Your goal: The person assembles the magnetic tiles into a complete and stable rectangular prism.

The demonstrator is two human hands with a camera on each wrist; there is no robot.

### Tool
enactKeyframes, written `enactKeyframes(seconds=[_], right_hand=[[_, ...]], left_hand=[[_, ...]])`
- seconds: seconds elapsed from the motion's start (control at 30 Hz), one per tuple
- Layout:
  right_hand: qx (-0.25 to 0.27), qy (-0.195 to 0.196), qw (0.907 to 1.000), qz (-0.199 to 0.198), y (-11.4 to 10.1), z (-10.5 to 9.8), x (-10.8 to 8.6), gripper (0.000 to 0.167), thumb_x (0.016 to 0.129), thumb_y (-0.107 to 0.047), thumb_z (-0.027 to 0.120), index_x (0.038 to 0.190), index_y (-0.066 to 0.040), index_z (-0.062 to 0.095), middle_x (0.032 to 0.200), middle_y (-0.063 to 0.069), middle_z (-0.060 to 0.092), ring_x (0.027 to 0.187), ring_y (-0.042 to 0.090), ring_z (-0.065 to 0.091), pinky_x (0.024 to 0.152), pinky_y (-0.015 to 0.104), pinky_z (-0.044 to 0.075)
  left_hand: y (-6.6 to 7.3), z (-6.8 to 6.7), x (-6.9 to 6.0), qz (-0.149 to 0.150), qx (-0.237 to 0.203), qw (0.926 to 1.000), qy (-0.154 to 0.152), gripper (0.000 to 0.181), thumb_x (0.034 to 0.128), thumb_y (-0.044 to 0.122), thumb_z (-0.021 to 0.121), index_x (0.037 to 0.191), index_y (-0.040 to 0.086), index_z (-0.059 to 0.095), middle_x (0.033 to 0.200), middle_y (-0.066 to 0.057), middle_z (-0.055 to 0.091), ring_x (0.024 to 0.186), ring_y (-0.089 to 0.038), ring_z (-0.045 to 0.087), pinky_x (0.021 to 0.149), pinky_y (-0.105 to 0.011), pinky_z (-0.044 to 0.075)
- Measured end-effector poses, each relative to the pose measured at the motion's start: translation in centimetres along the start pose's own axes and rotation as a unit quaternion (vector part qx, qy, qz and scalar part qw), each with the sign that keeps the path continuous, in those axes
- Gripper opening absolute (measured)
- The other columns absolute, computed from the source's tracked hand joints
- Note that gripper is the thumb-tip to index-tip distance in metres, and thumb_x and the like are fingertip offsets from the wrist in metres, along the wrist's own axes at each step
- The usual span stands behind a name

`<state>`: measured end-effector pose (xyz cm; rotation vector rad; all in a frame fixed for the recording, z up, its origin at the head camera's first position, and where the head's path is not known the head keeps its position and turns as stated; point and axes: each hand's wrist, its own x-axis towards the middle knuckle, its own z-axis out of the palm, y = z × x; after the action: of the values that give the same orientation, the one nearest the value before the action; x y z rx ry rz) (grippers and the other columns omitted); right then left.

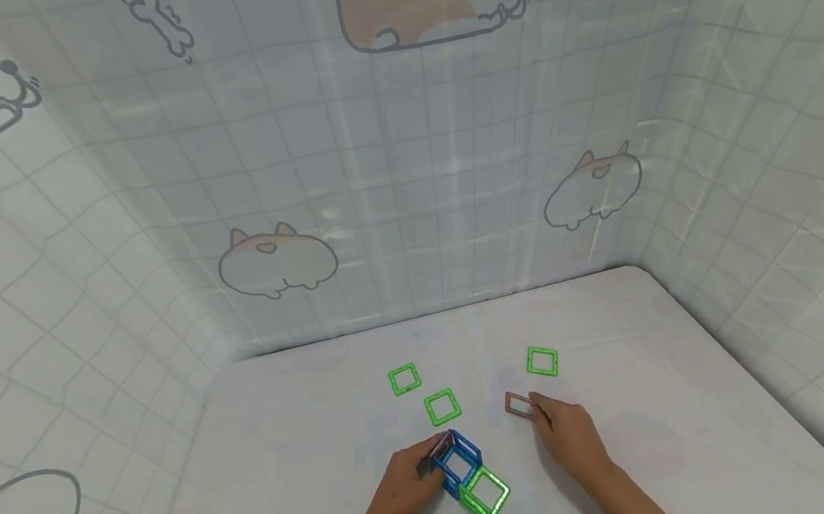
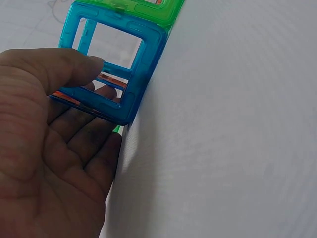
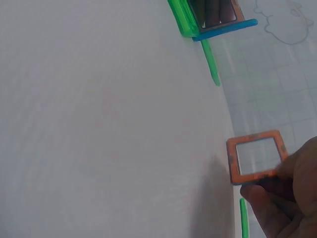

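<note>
In the head view my left hand (image 1: 406, 490) holds a small structure of blue magnetic tiles (image 1: 469, 445) at its left side. Its thumb lies on one blue tile (image 2: 143, 74) in the left wrist view, the other fingers behind. Strips of orange show through that tile's opening. Joined to the blue part is a green section (image 1: 475, 505), on the side toward me. To the right, my right hand (image 1: 573, 441) pinches an orange square magnetic tile (image 3: 233, 161) by one edge between thumb and fingers. This tile is apart from the structure, tilted.
Two loose green square tiles (image 1: 392, 382) (image 1: 430, 411) lie beyond the structure. Another green tile (image 1: 531, 362) lies beyond my right hand. All are on a pale tabletop (image 1: 310, 435), enclosed by walls of dog-patterned sheeting (image 1: 437, 204) at the back and sides.
</note>
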<state>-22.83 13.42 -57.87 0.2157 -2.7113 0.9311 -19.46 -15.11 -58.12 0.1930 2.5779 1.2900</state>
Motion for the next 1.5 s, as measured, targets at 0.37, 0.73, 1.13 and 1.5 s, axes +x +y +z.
enactKeyframes(seconds=[0.37,0.73,1.13,1.5], right_hand=[[0.081,-0.032,0.9959,0.024,0.1,-0.3,-1.3,0.013,0.089,-0.013,0.075,0.1,-0.007,0.076,0.088,-0.001,0.076,0.076,0.006,0.069,0.064,0.019,0.058],[0.062,-0.044,0.9971,0.007,-2.2,-0.3,-4.2,0.01,0.085,-0.011,0.078,0.096,-0.01,0.077,0.085,-0.004,0.076,0.072,-0.002,0.066,0.059,0.014,0.055],[0.052,-0.081,0.9954,-0.003,-3.2,-0.1,-5.1,0.012,0.088,-0.014,0.076,0.098,-0.009,0.076,0.084,-0.007,0.075,0.068,-0.007,0.057,0.057,0.016,0.053],[0.065,-0.097,0.9929,-0.021,-3.7,0.1,-5.5,0.01,0.088,-0.013,0.075,0.098,-0.01,0.076,0.083,-0.007,0.074,0.066,-0.007,0.054,0.055,0.017,0.052]], left_hand=[[-0.1,0.0,0.0,0.005,-0.006,1.0,0.002,0.054,0.0866,0.016,0.066,0.14,0.017,0.058,0.138,-0.002,0.061,0.134,-0.029,0.052,0.111,-0.056,0.042],[-0.2,0.0,0.1,0.012,-0.005,0.9999,0.001,0.055,0.0864,0.016,0.066,0.141,0.016,0.058,0.138,-0.001,0.061,0.134,-0.029,0.052,0.111,-0.055,0.042],[-0.2,0.0,0.1,-0.01,-0.002,0.9999,-0.005,0.055,0.0869,0.016,0.068,0.141,0.016,0.058,0.14,-0.002,0.06,0.136,-0.032,0.05,0.111,-0.059,0.04],[-0.2,0.2,0.1,-0.002,-0.002,1.0,0.008,0.055,0.0862,0.014,0.068,0.14,0.015,0.058,0.139,-0.002,0.061,0.135,-0.032,0.051,0.111,-0.058,0.041]])
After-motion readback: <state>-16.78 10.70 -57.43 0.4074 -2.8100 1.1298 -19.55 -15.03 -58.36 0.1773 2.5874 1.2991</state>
